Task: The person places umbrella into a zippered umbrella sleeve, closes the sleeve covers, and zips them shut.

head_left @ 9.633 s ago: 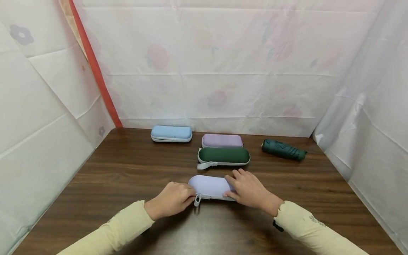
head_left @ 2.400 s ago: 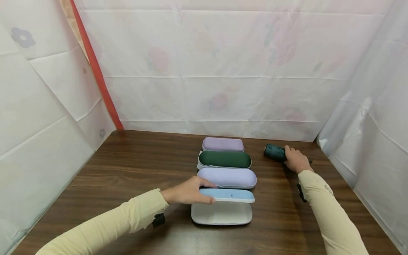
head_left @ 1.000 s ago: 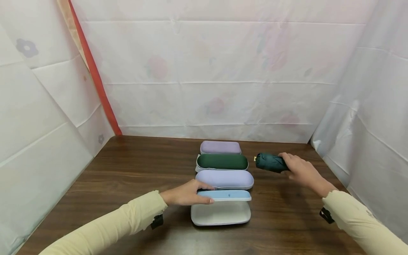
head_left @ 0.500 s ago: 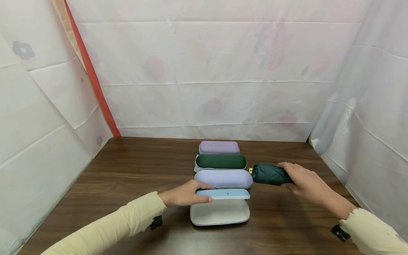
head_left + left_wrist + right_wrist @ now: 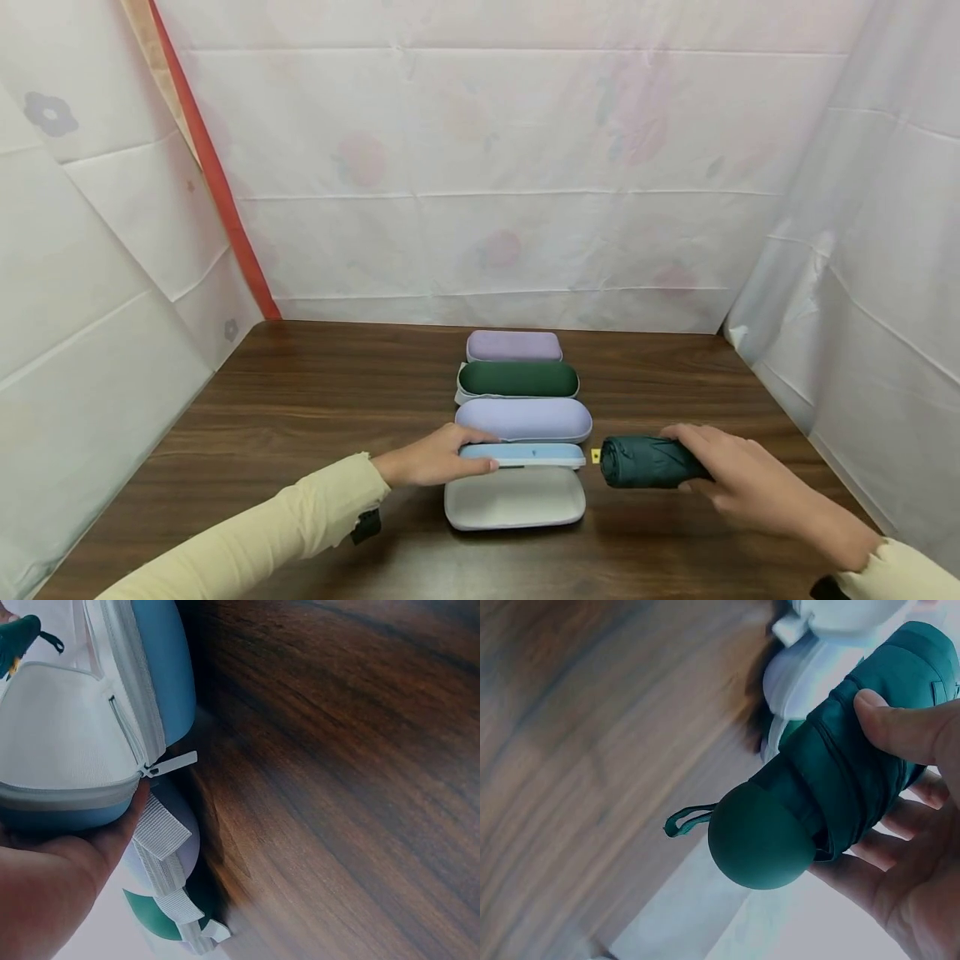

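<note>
A light blue zip case (image 5: 528, 454) lies at the front of the row with its lid raised, its pale lining (image 5: 517, 500) facing up. My left hand (image 5: 431, 458) pinches the lid's left end between thumb and fingers. In the left wrist view the white zipper pull (image 5: 176, 763) hangs at the corner by the hinge. My right hand (image 5: 750, 479) grips a folded dark green umbrella (image 5: 648, 462) just right of the case, its yellow-tagged end (image 5: 596, 456) toward the case. The right wrist view shows the umbrella's round handle (image 5: 761, 836) and wrist loop (image 5: 690, 820).
Behind the blue case, lined up one after another, lie a lavender case (image 5: 523, 419), a dark green case (image 5: 519, 379) and a purple case (image 5: 513, 345). All stand on a dark wooden table (image 5: 315, 383). White patterned sheets (image 5: 480, 167) enclose the back and sides.
The lavender case went back into the row, and the blue case came from the back left to the front with its lid lifted. My right hand took up the umbrella and brought it nearer.
</note>
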A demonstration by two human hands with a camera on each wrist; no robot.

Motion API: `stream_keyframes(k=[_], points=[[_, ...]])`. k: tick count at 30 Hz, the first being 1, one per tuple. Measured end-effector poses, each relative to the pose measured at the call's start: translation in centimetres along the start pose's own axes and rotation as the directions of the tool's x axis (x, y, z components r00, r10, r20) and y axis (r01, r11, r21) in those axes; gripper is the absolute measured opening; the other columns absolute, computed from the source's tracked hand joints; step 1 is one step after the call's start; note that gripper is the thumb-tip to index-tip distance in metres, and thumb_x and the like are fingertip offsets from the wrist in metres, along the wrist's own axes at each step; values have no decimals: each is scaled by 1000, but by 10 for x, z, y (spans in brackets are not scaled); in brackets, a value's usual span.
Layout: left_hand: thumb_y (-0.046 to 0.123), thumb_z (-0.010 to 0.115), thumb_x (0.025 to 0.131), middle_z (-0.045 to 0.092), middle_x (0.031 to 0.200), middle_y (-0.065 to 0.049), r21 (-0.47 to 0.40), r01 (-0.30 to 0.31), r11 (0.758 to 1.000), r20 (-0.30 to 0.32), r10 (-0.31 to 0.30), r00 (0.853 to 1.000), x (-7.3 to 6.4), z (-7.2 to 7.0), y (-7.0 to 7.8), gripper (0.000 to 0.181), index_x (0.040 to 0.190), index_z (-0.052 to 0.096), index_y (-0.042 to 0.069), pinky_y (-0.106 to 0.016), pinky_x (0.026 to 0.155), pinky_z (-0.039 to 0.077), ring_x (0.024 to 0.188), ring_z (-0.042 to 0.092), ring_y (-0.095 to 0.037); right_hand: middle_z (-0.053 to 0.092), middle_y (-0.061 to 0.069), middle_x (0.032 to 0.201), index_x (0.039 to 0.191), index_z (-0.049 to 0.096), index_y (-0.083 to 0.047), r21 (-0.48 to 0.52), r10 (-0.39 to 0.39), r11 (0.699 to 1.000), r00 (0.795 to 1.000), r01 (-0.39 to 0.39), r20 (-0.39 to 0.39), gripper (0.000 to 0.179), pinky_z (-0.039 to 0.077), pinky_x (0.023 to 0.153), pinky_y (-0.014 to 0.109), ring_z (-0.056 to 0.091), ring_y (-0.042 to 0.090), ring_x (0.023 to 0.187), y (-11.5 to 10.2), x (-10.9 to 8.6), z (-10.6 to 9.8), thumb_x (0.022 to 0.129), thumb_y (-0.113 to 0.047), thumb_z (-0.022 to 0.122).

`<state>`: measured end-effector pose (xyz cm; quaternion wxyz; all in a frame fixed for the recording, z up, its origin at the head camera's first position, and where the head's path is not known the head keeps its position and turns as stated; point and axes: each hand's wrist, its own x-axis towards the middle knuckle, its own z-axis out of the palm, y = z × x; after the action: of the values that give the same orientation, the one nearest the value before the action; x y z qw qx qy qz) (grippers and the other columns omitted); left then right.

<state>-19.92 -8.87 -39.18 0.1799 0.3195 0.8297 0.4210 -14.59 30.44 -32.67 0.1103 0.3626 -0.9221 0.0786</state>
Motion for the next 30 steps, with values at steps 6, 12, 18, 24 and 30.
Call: stream_keyframes(k=[6,12,18,24,30], points=[[34,60,94,61,119,2,-12,3,1000,-4,-3,1000,-1,0,1,45,129,58,6,-27,85,45,103,55,-7,60,-3,109,126,53,-13,29,-59,998,997,57,46,62,51,66,35,59,11,93,-17,9,16,71,-13,82],[34,59,94,59,125,-1,-8,12,1000,-4,-12,1000,-2,0,2,46,131,57,5,-28,87,45,108,54,-8,59,-5,110,125,53,-11,12,-114,993,992,114,54,59,51,66,36,58,11,98,-36,24,35,73,-16,81],[32,59,94,62,116,3,-14,-7,1000,-10,7,1000,-1,2,1,41,127,60,7,-26,83,46,97,55,-6,61,0,109,124,55,-8,-18,-146,989,989,146,27,59,52,64,35,59,16,97,-48,33,50,72,-16,82],[31,59,94,63,112,5,-21,-22,1000,-24,21,999,-1,5,0,38,125,61,8,-26,81,46,94,56,-6,62,3,107,122,56,-7,-81,-160,984,987,159,-1,59,52,62,35,61,19,94,-61,40,62,71,-18,83],[30,57,96,63,115,4,-48,-37,998,-24,36,999,-1,5,-1,37,126,61,10,-26,83,46,97,56,-6,62,5,104,119,59,-6,-199,-212,959,976,199,-44,59,53,64,35,61,21,90,-71,50,76,67,-20,85]])
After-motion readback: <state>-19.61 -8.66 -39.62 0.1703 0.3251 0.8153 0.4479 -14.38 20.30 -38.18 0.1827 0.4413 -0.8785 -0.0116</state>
